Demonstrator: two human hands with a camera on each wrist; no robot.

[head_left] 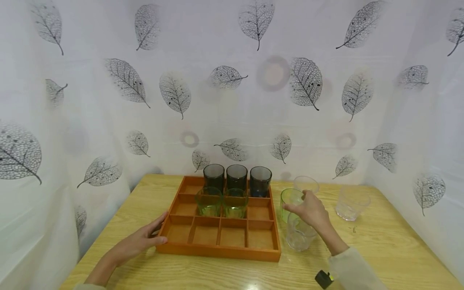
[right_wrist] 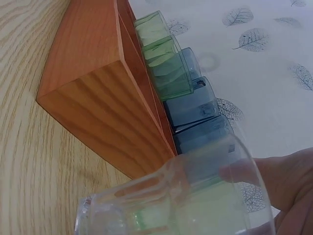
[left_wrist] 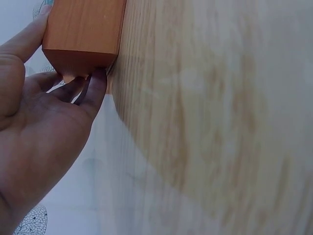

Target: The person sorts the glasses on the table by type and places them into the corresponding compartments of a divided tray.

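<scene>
My left hand (head_left: 132, 245) grips the near left corner of an orange-brown divided wooden tray (head_left: 217, 253), thumb on one face and fingers on another in the left wrist view. To the tray's right, my right hand (head_left: 313, 211) pinches the rim of a green glass (head_left: 285, 203). A clear glass (head_left: 299, 237) stands just in front of it and covers part of the hand in the right wrist view. In the tray's middle row stand two green glasses (head_left: 209, 203), (head_left: 235, 204); behind them are three dark glasses (head_left: 214, 177), (head_left: 237, 177), (head_left: 259, 183) in the back row.
One clear glass (head_left: 308, 183) stands behind the right hand, another (head_left: 351, 203) farther right. A small black object (head_left: 323, 278) lies by the right sleeve at the table's front. A leaf-patterned white curtain (head_left: 224, 117) encloses the wooden table (head_left: 384, 249) at the back and sides.
</scene>
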